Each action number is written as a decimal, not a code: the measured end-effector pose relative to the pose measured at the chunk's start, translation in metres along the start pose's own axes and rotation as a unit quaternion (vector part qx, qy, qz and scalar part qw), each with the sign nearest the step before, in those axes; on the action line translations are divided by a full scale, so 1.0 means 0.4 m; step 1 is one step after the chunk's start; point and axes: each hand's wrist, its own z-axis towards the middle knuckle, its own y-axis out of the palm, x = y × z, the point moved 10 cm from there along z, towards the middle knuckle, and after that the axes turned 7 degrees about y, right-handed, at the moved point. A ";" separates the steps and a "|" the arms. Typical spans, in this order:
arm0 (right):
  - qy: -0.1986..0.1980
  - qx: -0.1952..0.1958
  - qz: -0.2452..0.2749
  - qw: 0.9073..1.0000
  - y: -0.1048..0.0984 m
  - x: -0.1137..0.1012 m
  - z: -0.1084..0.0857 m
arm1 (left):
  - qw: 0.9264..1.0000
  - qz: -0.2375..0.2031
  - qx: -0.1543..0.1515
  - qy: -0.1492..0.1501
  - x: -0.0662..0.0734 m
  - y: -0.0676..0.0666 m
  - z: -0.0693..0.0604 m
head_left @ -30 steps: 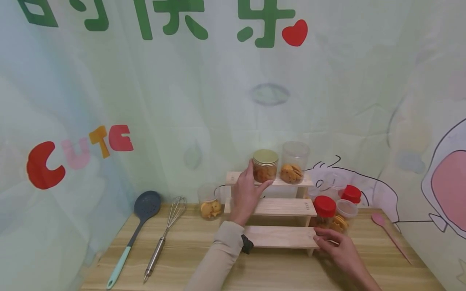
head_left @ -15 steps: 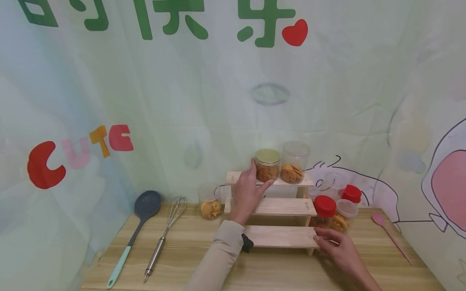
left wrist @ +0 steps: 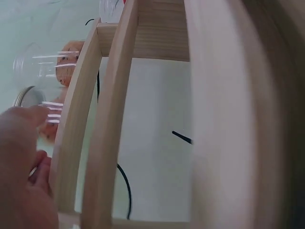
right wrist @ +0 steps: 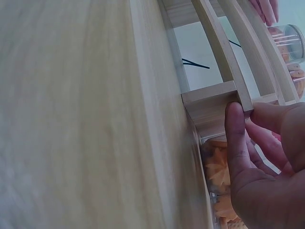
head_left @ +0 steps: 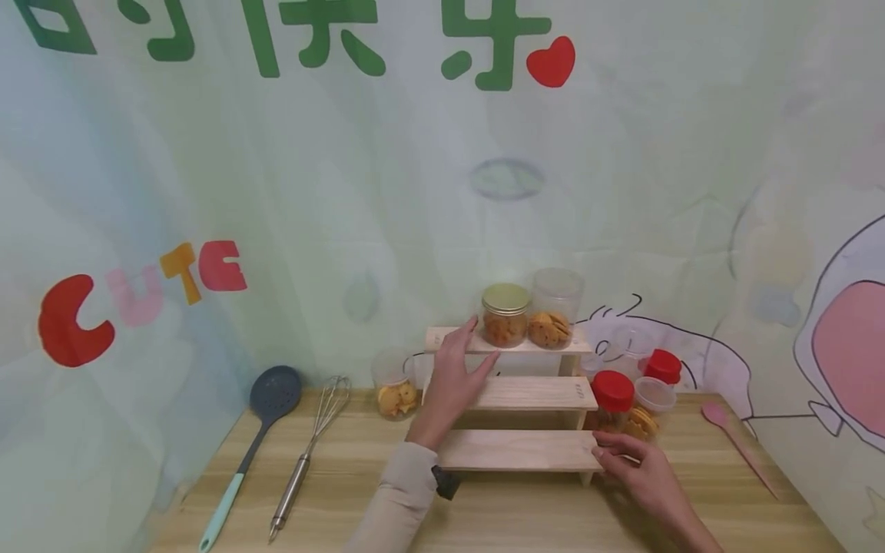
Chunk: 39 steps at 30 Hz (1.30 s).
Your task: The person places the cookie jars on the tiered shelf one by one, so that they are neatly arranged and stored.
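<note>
A three-tier wooden shelf (head_left: 522,449) stands on the table. On its top tier, a gold-lidded jar of cookies (head_left: 505,322) sits beside a taller clear jar of cookies (head_left: 553,326) with no lid visible. My left hand (head_left: 451,384) is just left of and below the gold-lidded jar, thumb and fingers spread, holding nothing. In the left wrist view, a finger overlaps that jar, so contact there is unclear. With thumb and fingers, my right hand (head_left: 639,472) pinches the right end of the lowest tier; the right wrist view shows the pinched board end (right wrist: 243,102).
Right of the shelf stand a red-lidded jar (head_left: 612,395), another red lid (head_left: 662,366) and clear cookie containers (head_left: 644,418). A cookie jar (head_left: 396,392) stands at left. Farther left lie a whisk (head_left: 304,461) and slotted turner (head_left: 275,395). A pink spoon (head_left: 736,445) lies right.
The gold-lidded jar slid slightly right towards the taller jar. My left hand has since let go of it and drawn back left and down. My right hand keeps its hold on the shelf.
</note>
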 end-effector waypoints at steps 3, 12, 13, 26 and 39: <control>-0.002 -0.001 0.007 1.000 0.000 -0.002 0.000 | 0.999 -0.008 0.041 0.030 -0.018 -0.044 -0.046; -0.011 -0.004 0.009 1.000 -0.007 -0.009 -0.001 | 0.985 0.007 0.165 0.038 -0.176 -0.202 -0.159; -0.012 -0.004 0.011 1.000 -0.007 -0.010 -0.002 | 0.985 0.006 0.171 0.016 -0.203 -0.213 -0.167; 0.000 -0.011 0.016 1.000 0.004 -0.006 -0.006 | 0.964 -0.057 0.101 -0.240 -0.416 -0.195 -0.270; 0.006 -0.011 0.005 1.000 0.003 -0.005 -0.007 | 0.959 -0.064 0.005 -0.276 -0.452 -0.135 -0.303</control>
